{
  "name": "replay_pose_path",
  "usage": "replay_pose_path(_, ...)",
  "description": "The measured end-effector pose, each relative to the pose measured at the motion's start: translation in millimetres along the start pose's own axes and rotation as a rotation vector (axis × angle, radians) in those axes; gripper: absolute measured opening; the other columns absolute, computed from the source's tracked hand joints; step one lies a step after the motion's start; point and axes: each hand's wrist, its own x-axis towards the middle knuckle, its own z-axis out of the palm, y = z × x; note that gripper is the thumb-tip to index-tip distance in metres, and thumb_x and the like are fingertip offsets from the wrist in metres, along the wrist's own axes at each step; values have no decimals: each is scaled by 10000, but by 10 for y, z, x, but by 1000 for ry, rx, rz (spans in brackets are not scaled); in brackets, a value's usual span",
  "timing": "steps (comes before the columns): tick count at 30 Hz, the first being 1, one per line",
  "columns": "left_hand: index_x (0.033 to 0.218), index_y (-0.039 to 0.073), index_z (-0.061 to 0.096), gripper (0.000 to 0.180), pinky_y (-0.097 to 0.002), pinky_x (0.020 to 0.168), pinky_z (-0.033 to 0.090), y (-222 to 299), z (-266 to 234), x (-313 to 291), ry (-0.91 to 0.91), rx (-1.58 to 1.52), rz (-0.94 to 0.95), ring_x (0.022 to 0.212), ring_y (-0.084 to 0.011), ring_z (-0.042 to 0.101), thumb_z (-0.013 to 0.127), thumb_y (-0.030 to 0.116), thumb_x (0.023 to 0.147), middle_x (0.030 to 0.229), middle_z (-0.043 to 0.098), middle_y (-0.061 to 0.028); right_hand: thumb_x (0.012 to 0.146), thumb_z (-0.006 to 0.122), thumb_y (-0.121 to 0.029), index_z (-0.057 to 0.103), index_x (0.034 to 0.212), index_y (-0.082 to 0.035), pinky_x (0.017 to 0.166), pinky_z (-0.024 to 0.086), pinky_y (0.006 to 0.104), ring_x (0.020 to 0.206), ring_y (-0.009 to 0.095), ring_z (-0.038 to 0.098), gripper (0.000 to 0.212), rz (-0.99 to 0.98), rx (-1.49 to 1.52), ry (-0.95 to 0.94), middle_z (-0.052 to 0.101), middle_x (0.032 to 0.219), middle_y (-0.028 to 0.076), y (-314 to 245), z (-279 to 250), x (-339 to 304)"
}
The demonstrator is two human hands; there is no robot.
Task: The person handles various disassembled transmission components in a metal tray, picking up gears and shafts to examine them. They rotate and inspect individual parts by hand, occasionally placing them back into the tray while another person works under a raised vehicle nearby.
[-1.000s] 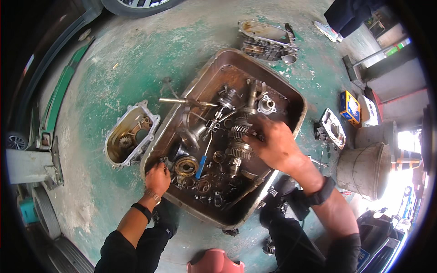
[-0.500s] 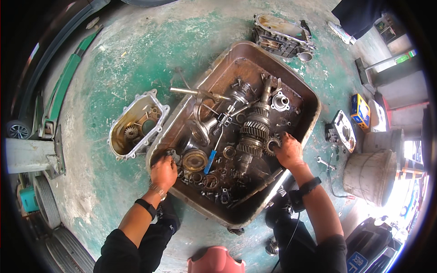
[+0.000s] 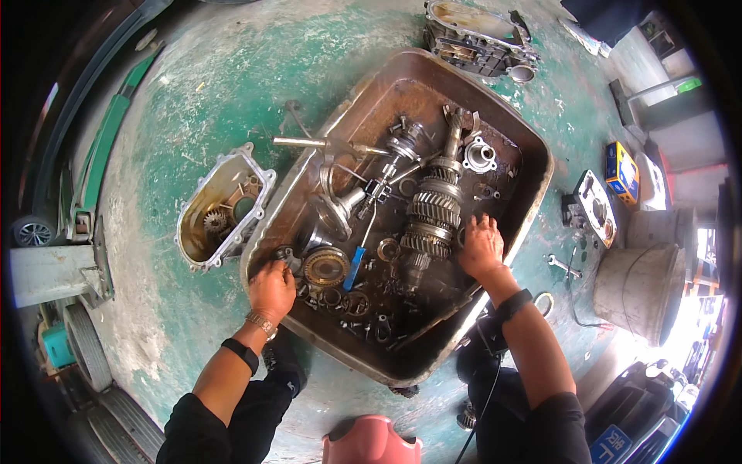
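A brown metal tray (image 3: 528, 224) holds greasy gearbox parts. My right hand (image 3: 482, 249) is over its right side, beside the stacked gears of a long gear shaft (image 3: 434, 207). Its fingers bend round a toothed metal ring (image 3: 461, 236), mostly hidden by the hand. My left hand (image 3: 272, 286) is at the tray's left rim, fingers curled by a small dark round part (image 3: 287, 254); what they grip is hidden. Close to it lie a bronze-coloured ring gear (image 3: 326, 267) and a blue-handled screwdriver (image 3: 355, 268). A shift fork rod (image 3: 297, 142) juts over the left rim.
An open housing (image 3: 224, 209) with a small gear inside lies left of the tray, a larger gearbox case (image 3: 479, 39) beyond it. Right are a wrench (image 3: 564, 266), a metal plate (image 3: 593, 209) and a bucket (image 3: 630, 286). A red stool (image 3: 372, 441) is at the bottom.
My right hand has shifted slightly up and left against the gear shaft, its fingers straighter, and covers more of the toothed ring. My left hand has drawn slightly back from the dark part.
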Motion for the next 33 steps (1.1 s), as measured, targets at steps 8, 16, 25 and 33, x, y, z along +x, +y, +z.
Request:
replay_pose_path(8, 909, 38, 640, 145, -502, 719, 511, -12, 20, -1, -8, 19, -2, 821, -402, 632, 606, 163, 844, 931, 659, -167, 684, 802, -266, 434, 1343, -93, 1007, 440, 409, 1248, 332, 464, 774, 51, 24, -50, 472, 1341, 176, 18, 77, 32)
replay_pose_path(16, 898, 35, 632, 138, -508, 719, 509, -8, 7, 10, -5, 7, -6, 812, -409, 630, 600, 160, 849, 919, 658, -171, 689, 755, -241, 386, 1428, -17, 1122, 357, 402, 1353, 416, 383, 856, 35, -3, -212, 368, 1461, 286, 14, 43, 155)
replay_pose_path(25, 911, 29, 626, 147, -514, 722, 505, -13, 6, 5, -1, 0, 4, 815, -413, 628, 593, 160, 854, 916, 656, -181, 622, 811, -304, 405, 1403, 1, 1091, 383, 402, 1289, 399, 453, 932, 46, 146, -102, 467, 1372, 279, 186, -169, 53)
replay_pose_path(33, 894, 25, 632, 146, -506, 732, 509, 1, -12, 5, -30, 8, -6, 826, -405, 635, 594, 160, 854, 916, 653, -192, 780, 759, -204, 577, 1194, 7, 853, 562, 421, 982, 292, 665, 499, -57, 1236, 72, 667, 1103, 112, 529, -672, 107)
